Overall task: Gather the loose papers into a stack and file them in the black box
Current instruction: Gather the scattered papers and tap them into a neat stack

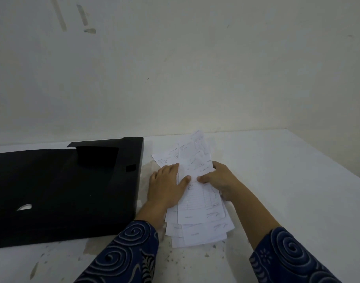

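Note:
A loose pile of white papers (197,211) with faint writing lies on the white table, fanned out and uneven. My left hand (164,186) presses flat on the pile's left side, its thumb on the top sheet. My right hand (220,180) grips the pile's right edge, thumb on top and fingers curled around the sheets. The black box (58,190) lies open to the left of the papers, its lid spread flat toward the left edge of view and its side wall close to my left hand.
The white table (297,180) runs to a pale wall (195,68) at the back and extends to the right of the papers. Its near surface is scuffed and speckled with dirt. Blue patterned sleeves cover both forearms.

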